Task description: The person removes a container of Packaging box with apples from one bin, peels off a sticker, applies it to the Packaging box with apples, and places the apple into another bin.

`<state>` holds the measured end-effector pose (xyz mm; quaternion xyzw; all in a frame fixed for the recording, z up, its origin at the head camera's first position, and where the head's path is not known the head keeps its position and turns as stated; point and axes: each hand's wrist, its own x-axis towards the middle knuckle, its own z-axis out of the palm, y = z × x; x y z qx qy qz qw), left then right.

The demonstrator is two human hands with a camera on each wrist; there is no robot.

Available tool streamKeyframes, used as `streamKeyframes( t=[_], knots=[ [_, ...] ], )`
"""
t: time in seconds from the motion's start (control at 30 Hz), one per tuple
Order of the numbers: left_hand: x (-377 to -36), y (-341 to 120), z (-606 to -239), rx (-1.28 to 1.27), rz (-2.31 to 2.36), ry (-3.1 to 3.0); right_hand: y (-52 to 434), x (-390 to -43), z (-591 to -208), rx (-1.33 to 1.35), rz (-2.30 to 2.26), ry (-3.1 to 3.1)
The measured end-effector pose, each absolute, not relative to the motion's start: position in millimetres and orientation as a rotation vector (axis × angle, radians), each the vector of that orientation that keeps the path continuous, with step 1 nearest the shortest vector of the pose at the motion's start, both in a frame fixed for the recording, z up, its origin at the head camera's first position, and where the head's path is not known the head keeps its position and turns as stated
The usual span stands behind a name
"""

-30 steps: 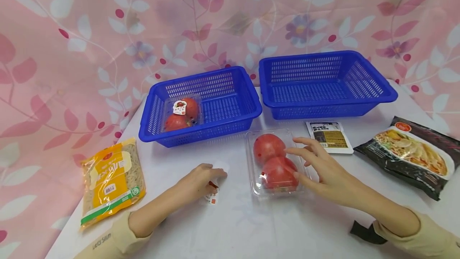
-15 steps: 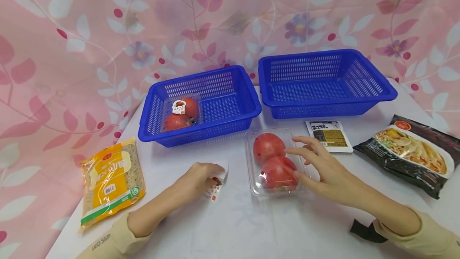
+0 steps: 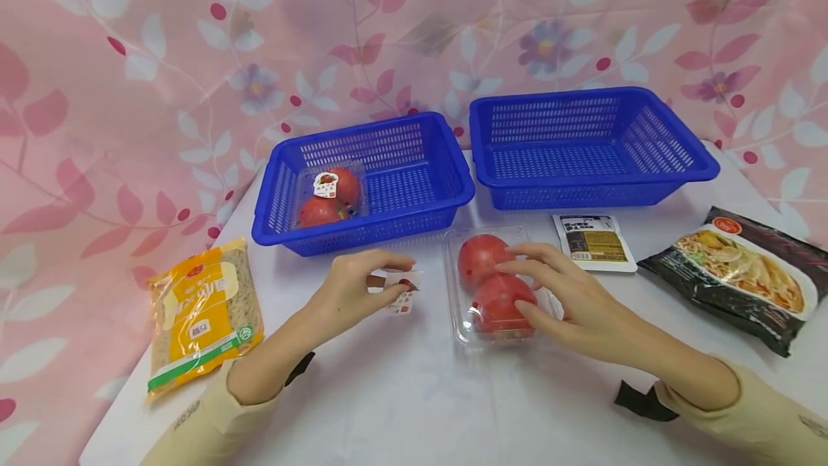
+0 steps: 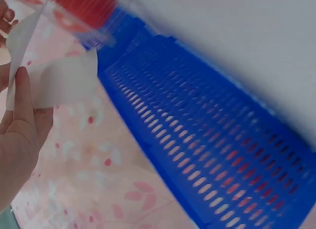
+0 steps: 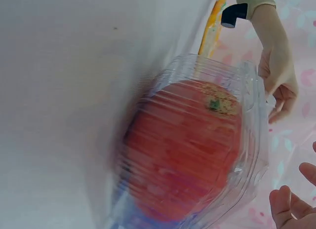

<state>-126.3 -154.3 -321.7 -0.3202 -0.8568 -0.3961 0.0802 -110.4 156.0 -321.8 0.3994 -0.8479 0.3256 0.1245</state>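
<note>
My left hand (image 3: 343,293) pinches a white paper label (image 3: 404,304) with a small red print, raised above the table. In the left wrist view the label's plain back (image 4: 64,83) shows, bent, between thumb and fingers (image 4: 22,108). My right hand (image 3: 576,304) has its fingers spread and gently bent over the right side of a clear plastic box (image 3: 459,326); whether they touch the lid I cannot tell. Two tomatoes (image 3: 481,261) lie in this box. From the right wrist view, one tomato (image 5: 177,150) shows through the clear wall.
Behind stand two blue baskets; the left basket (image 3: 414,225) holds another labelled box of tomatoes (image 3: 320,211), the right basket (image 3: 595,196) nothing visible. A yellow bag (image 3: 203,315) lies left. A small flat packet (image 3: 595,244) and a black noodle bag (image 3: 737,272) lie right.
The left hand has lifted the label off the table and brought it up and slightly right, towards the tomato box. The right hand has barely shifted to the left over the lid.
</note>
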Motion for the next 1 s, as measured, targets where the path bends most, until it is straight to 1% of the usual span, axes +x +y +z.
streamKeyframes(
  t=[0.17, 0.33, 0.47, 0.67, 1.0],
  knots=[
    [-127.3, -139.6, -306.8, -1.001, -1.322, -2.494, 144.9, -112.2, -312.5, 1.216, 0.992, -2.411],
    [-126.0, -123.4, -299.5, -1.072, -1.38, -2.444, 130.8, -114.1, -303.1, 1.249, 1.041, -2.319],
    [-124.8, -113.2, -295.6, -1.134, -1.367, -2.395, 120.3, -115.7, -298.1, 1.247, 1.039, -2.248],
    [-121.3, -103.9, -290.2, -1.205, -1.332, -2.368, 110.7, -121.1, -298.6, 1.218, 0.907, -2.138],
    [-119.3, -101.0, -290.9, -1.254, -1.198, -2.36, 110.2, -123.2, -300.9, 1.222, 0.859, -2.101]
  ],
)
